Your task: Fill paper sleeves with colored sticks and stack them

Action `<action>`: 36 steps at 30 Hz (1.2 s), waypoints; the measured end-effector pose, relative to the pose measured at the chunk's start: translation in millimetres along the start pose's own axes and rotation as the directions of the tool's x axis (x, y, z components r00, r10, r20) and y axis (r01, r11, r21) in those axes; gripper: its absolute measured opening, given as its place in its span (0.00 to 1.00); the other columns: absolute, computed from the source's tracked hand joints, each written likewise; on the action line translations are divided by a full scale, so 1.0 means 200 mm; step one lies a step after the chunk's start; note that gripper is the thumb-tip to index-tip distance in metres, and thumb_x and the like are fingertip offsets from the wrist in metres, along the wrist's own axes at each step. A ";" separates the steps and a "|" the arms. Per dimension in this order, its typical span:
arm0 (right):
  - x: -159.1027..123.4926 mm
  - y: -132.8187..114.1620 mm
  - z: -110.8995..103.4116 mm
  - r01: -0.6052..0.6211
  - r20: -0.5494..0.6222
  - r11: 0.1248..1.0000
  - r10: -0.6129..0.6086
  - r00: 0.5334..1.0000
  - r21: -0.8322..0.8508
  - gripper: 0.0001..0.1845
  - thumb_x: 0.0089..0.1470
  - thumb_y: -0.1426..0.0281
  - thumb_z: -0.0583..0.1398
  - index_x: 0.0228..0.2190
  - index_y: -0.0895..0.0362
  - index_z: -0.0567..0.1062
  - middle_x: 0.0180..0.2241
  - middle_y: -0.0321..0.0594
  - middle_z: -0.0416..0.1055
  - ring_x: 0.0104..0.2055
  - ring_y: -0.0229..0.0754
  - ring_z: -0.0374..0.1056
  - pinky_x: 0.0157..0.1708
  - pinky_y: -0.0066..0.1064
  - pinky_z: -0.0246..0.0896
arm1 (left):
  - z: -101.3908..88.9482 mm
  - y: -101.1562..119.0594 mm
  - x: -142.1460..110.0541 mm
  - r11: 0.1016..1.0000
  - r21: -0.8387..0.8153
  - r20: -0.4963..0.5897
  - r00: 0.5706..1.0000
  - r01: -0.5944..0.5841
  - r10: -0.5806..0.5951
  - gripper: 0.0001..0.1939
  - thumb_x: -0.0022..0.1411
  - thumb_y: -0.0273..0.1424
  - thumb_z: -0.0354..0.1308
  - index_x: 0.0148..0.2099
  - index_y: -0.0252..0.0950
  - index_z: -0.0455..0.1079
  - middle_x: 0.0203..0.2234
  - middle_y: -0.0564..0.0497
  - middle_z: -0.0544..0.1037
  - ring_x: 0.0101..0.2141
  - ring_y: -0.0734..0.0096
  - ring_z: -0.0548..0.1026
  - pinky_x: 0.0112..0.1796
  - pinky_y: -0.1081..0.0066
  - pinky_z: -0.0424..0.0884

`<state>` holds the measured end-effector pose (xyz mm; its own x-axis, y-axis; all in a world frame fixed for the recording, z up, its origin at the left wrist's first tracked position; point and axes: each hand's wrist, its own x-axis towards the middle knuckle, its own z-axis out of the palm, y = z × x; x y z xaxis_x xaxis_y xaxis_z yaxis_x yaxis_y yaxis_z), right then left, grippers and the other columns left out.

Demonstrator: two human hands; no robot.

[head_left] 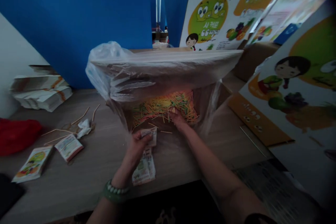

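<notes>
Nearest me, dark cloth with a pale print [165,215] fills the bottom edge. Above it I see a bracelet of round, pale beads [117,190] beside a smooth green band on the left wrist. The left hand [137,147] has its fingers closed on a small, flat printed packet [152,136]; a second packet [145,169], creased and glossy, shows just below it, and I cannot tell whether the two are joined. Both are over the wood-grain table [99,171], which gives me sideways room between the left wrist and two loose packets, one glossy and colourful [34,164], one squarer [69,147]. Near these lie thin pale strips [81,116], some bent, a crumpled white scrap [84,128] and soft red material [19,136].

Farther in, thin, wrinkled clear plastic [123,85] drapes an open box [168,57]. Its long upper edge overhangs the right arm, and its side walls bound my reach left and right. Inside, a tangled heap of slim coloured sticks [154,106] lies right at the fingertips of the right hand [177,117]. Those fingers curl at the heap's front; I cannot tell whether they grip any. The heap lies beyond and to the right of the left fingers, apart from them.

To the right stands a stiff printed carton [285,112]. At the far left sits a stack of flat white bundles [43,92], and a smooth blue panel [78,14] rises behind.
</notes>
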<state>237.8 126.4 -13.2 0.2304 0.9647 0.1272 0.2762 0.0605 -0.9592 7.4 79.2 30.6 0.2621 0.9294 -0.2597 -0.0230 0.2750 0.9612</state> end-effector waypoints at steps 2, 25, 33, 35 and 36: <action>-0.01 0.03 0.01 -0.014 -0.056 0.995 0.020 0.998 0.099 0.09 0.54 0.61 0.53 0.33 0.53 0.65 0.34 0.38 0.71 0.38 0.42 0.68 0.44 0.34 0.65 | 0.06 0.03 0.08 0.996 0.047 0.010 0.997 -0.077 0.076 0.12 0.48 0.35 0.66 0.34 0.35 0.75 0.27 0.51 0.79 0.28 0.69 0.74 0.34 0.68 0.71; -0.09 0.01 0.10 0.044 -0.042 0.996 -0.041 0.998 0.074 0.11 0.51 0.59 0.54 0.34 0.51 0.67 0.38 0.42 0.73 0.45 0.47 0.68 0.49 0.38 0.62 | 0.20 0.08 0.26 0.994 -0.074 -0.104 0.992 -0.077 0.069 0.24 0.41 0.43 0.71 0.38 0.34 0.74 0.28 0.50 0.80 0.29 0.66 0.77 0.34 0.67 0.74; -0.11 0.01 0.09 0.044 0.033 0.998 -0.043 0.999 -0.049 0.10 0.51 0.62 0.53 0.35 0.53 0.68 0.37 0.38 0.71 0.42 0.44 0.65 0.47 0.33 0.59 | 0.11 -0.04 0.16 0.983 -0.169 -0.016 0.997 0.070 -0.074 0.16 0.43 0.39 0.70 0.35 0.37 0.76 0.26 0.50 0.81 0.27 0.66 0.77 0.32 0.67 0.73; -0.11 0.00 0.09 0.049 0.055 0.997 -0.045 0.997 -0.060 0.10 0.52 0.62 0.52 0.34 0.53 0.68 0.37 0.38 0.71 0.41 0.43 0.66 0.47 0.34 0.60 | 0.09 -0.05 0.16 0.993 -0.114 -0.062 0.997 0.037 -0.044 0.15 0.44 0.40 0.70 0.33 0.36 0.77 0.25 0.51 0.80 0.26 0.68 0.75 0.31 0.69 0.71; -0.11 -0.01 0.08 0.046 0.058 0.996 -0.041 0.997 -0.072 0.09 0.53 0.62 0.52 0.32 0.52 0.67 0.35 0.38 0.71 0.40 0.43 0.66 0.46 0.34 0.60 | 0.08 -0.05 0.15 0.996 -0.084 -0.080 0.996 0.024 -0.031 0.15 0.44 0.40 0.70 0.32 0.35 0.77 0.24 0.51 0.79 0.25 0.69 0.74 0.30 0.70 0.70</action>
<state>217.3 109.5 -18.9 0.1644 0.9746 0.1520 0.3527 0.0859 -0.9318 31.4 101.0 14.3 0.1845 0.9372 -0.2960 -0.0971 0.3171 0.9434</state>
